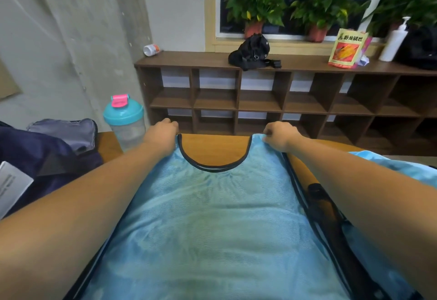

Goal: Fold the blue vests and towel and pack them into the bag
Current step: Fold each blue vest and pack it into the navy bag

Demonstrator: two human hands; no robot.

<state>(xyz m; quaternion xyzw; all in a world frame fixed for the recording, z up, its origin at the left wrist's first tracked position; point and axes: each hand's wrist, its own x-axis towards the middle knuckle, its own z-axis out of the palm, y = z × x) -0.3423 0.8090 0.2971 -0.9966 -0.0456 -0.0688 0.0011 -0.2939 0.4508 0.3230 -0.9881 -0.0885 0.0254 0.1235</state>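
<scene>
Pinching the blue vest (212, 217) by its two shoulder straps, my left hand (163, 137) and right hand (281, 137) each curl their fingers tight on the mesh near the far edge of the wooden table (212, 148), where the vest lies spread flat. The dark blue bag (35, 153) sits at the table's left end, just beside a shaker bottle (124, 122). More blue cloth (402, 167) lies at the table's right edge.

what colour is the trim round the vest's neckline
Black trim on the light blue vest, head view.
</scene>
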